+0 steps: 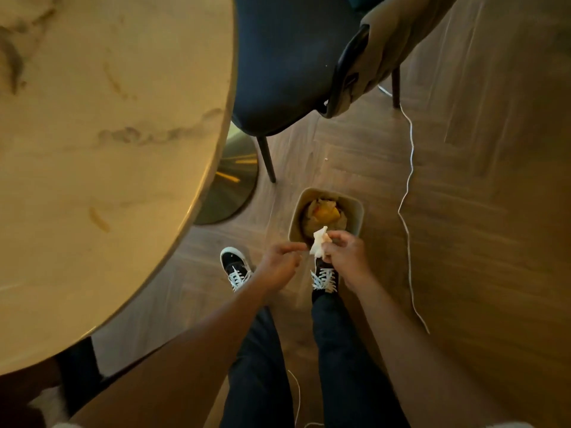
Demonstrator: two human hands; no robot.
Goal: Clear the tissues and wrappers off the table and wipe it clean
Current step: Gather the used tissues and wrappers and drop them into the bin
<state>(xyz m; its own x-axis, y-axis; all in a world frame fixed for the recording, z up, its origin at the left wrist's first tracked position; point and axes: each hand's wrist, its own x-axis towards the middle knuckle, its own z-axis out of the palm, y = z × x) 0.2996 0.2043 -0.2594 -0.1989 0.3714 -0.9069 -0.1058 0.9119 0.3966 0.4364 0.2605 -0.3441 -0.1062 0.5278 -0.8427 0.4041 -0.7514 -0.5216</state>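
both of my arms reach down and forward from the near edge, over my dark trousers and my two black shoes point(324, 278) with white laces. right hand point(344, 256) has its fingers curled round a crumpled white tissue point(319, 244) and holds it just above the near rim of a small bin point(358, 211) on the floor. left hand point(279, 264) is just to the left of the tissue, with finger and thumb stretched toward it; i cannot tell if they pinch its edge or only touch it.

inside the bin i see scrunched brown paper and something orange-yellow point(324, 213). the bin stands on a wooden floor point(479, 211), right in front of my right shoe.

on the left is a big round table point(108, 134) with a pale marble top and dark streaks in it. a few brownish smears show on the top. its shiny gold foot point(231, 186) peeks out under the edge.

farther away stands a dark blue chair point(278, 63) with thin black legs, and a tan coat point(395, 41) hangs over its back. a thin white cord point(408, 186) snakes across the floor on the right side of the bin.
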